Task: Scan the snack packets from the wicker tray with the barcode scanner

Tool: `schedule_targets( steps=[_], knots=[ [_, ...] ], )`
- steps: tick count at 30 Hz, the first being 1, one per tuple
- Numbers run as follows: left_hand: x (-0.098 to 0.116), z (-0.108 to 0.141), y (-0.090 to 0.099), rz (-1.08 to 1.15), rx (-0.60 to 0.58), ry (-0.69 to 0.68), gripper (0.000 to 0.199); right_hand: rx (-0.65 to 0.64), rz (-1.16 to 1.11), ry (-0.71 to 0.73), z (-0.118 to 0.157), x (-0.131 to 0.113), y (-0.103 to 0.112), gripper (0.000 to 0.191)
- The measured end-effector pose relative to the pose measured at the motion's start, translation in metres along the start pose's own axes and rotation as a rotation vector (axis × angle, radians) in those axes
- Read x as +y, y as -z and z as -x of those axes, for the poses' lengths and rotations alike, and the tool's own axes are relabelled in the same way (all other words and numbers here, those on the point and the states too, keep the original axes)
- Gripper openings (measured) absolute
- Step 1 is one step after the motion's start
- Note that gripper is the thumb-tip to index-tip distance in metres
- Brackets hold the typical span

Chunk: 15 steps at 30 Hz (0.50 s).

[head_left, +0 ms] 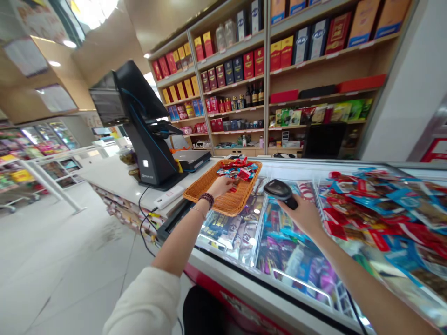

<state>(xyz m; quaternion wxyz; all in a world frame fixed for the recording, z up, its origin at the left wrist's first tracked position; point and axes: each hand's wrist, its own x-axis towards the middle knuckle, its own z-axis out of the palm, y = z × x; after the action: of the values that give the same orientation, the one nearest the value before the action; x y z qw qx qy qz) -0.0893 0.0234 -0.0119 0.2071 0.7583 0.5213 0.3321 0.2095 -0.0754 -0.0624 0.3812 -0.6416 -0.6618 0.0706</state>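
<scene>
A tan wicker basket [195,190] rests on the glass freezer top, with small red and blue snack packets [240,168] heaped at its far end. My left hand [220,187], with beaded bracelets at the wrist, reaches into the basket. Its fingers are closed at the near edge of the heap, on a small reddish snack packet that they mostly hide. To the right of the basket, my right hand [304,215] grips the handle of a black barcode scanner [278,188] above the glass. The scanner's head points left, toward the basket.
A large pile of similar packets [377,204] covers the freezer's right side. Bagged goods [282,251] show beneath the glass. At left stand a black till [150,149] and a flat dark device [193,159], with a cable [140,209] hanging down. Shelves of boxes [230,70] rise behind.
</scene>
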Motion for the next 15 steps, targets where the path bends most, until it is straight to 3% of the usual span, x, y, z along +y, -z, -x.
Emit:
schedule_targets(
  steps=[3,6,12,15],
  knots=[
    [0.021,0.006,-0.012,0.445,-0.046,0.070,0.010,0.008,-0.070,0.021,0.000,0.002,0.004,0.045],
    [0.042,0.010,-0.039,0.791,-0.045,0.092,0.012,0.042,-0.148,-0.010,0.000,0.010,0.013,0.046],
    [0.066,0.011,-0.117,1.140,0.019,0.117,0.027,0.131,-0.301,-0.079,0.007,0.033,0.036,0.047],
    [0.067,0.007,-0.156,1.233,0.074,0.095,0.034,0.075,-0.295,-0.082,0.015,0.037,0.044,0.046]
  ],
)
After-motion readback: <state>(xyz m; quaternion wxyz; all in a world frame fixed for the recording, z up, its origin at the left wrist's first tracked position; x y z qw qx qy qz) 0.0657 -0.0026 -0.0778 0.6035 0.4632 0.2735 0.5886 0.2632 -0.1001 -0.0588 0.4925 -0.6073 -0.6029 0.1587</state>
